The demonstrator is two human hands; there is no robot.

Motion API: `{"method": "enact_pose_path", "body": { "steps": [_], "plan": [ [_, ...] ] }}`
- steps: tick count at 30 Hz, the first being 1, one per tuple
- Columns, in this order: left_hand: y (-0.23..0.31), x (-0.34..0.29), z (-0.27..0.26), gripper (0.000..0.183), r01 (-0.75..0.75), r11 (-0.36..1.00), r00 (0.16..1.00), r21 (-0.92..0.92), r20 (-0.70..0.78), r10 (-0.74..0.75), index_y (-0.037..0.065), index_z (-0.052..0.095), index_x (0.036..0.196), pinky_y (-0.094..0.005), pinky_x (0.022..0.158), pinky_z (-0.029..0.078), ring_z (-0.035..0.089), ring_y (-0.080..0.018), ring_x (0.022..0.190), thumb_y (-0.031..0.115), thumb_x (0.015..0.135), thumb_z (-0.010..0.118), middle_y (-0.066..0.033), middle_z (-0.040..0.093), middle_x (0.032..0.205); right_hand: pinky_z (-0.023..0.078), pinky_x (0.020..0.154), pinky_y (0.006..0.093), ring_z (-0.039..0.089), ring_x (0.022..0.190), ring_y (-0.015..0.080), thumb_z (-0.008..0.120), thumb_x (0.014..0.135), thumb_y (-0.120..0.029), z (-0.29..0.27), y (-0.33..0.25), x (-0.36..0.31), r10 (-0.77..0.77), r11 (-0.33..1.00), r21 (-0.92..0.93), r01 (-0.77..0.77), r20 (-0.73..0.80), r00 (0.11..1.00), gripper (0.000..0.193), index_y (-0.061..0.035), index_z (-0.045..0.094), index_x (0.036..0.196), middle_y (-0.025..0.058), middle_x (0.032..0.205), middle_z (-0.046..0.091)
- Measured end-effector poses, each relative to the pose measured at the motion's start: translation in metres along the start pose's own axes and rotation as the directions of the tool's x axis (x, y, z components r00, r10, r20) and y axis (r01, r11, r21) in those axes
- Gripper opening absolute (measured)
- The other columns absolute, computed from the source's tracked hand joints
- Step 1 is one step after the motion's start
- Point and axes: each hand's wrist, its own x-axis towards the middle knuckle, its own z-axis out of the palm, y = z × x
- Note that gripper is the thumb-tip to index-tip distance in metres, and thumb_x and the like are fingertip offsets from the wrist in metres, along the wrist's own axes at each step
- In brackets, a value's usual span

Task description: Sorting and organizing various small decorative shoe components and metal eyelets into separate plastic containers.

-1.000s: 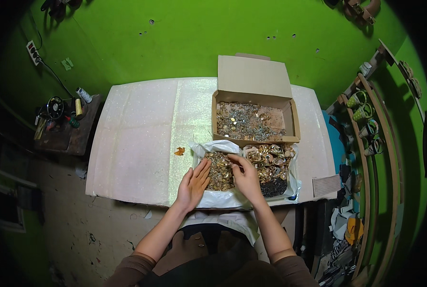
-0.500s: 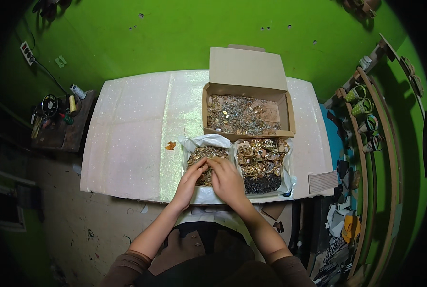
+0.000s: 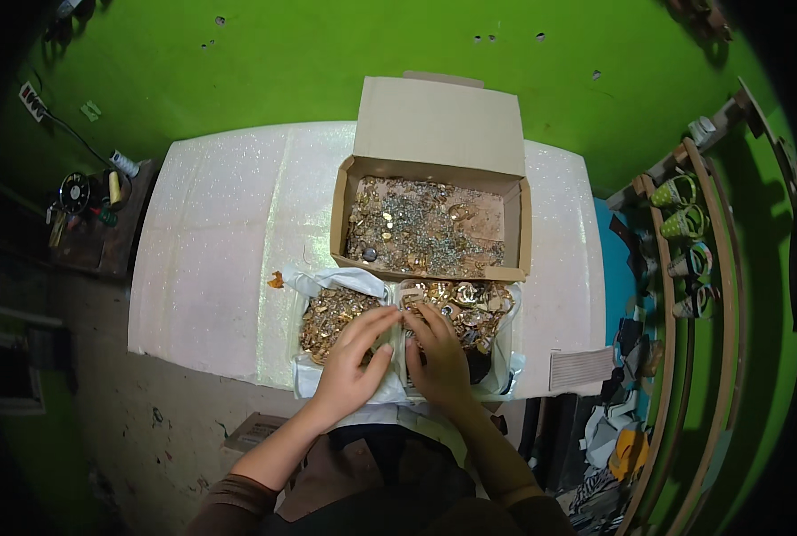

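My left hand [image 3: 355,357] hovers at the near right part of a paper-lined tray of small gold-toned metal pieces [image 3: 331,317]. Its fingers stretch forward, thumb apart. Beside it, my right hand [image 3: 439,359] reaches over the neighbouring tray of larger shiny gold-coloured pieces [image 3: 479,308], fingers bent and spaced. The fingertips of both hands almost meet above the border between the trays; anything tiny there is too small to make out. Dark beads in the right tray are mostly covered by my right hand. Behind stands an open cardboard box [image 3: 519,234] holding many small metallic pieces [image 3: 412,223].
A pale glittery cloth [image 3: 206,259] covers the table. An orange-brown scrap [image 3: 276,280] lies left of the trays, and a striped card [image 3: 581,367] at the right edge. A wooden rack [image 3: 657,268] with shoes stands right; a small dark table [image 3: 104,241] with thread spools stands left.
My hands have parted slightly and shifted from over the left tray toward the border between both trays. The view has also moved, so the box and trays appear further left and the trays lower.
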Motion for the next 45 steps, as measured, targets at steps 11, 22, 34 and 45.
{"method": "enact_pose_path", "body": {
  "steps": [11,22,34,45],
  "plan": [
    [-0.013,0.055,0.03,0.03,0.211,0.969,0.956,0.128,-0.235,-0.177,0.001,0.056,0.115,-0.0329,0.094,0.04,0.053,-0.0284,0.112,0.006,0.086,0.052,-0.0146,0.056,0.118,0.049,0.078,0.0351,0.06,0.091,0.0283,0.06,0.08,-0.004,-0.091,0.108,0.068,0.167,0.924,0.311,-0.225,0.204,0.965,0.026,-0.0034,0.059,0.106,0.0128,0.101,0.06],
    [-0.056,0.163,0.064,0.028,0.293,0.955,0.941,0.034,-0.189,-0.282,0.002,0.057,0.114,-0.0284,0.088,0.043,0.055,-0.0207,0.104,0.015,0.091,0.048,-0.011,0.057,0.115,0.041,0.097,0.0438,0.037,0.126,0.035,0.072,0.071,-0.021,-0.023,0.189,0.159,-0.249,0.861,-0.149,0.486,0.711,0.658,0.063,-0.0156,0.047,0.128,0.0165,0.135,0.039],
    [-0.078,0.17,0.072,0.036,0.394,0.274,0.692,-0.877,0.087,-0.716,0.003,0.047,0.124,-0.0301,0.089,0.045,0.055,-0.0164,0.102,0.023,0.094,0.039,-0.0088,0.055,0.118,0.051,0.083,0.0372,0.045,0.115,0.0322,0.067,0.073,-0.019,-0.005,0.203,0.147,-0.279,0.82,-0.064,0.569,0.823,0.494,0.047,-0.0128,0.053,0.118,0.0136,0.122,0.046],
    [-0.078,0.165,0.073,0.037,0.354,0.275,0.685,-0.894,0.048,-0.727,0.002,0.047,0.124,-0.0299,0.089,0.045,0.054,-0.0168,0.102,0.022,0.094,0.04,-0.0098,0.055,0.118,0.052,0.073,0.0396,0.061,0.087,0.0333,0.054,0.075,-0.003,0.001,0.205,0.149,-0.138,0.933,-0.058,0.355,0.853,0.503,0.027,-0.0026,0.059,0.101,0.0188,0.105,0.058]
  ]
}}
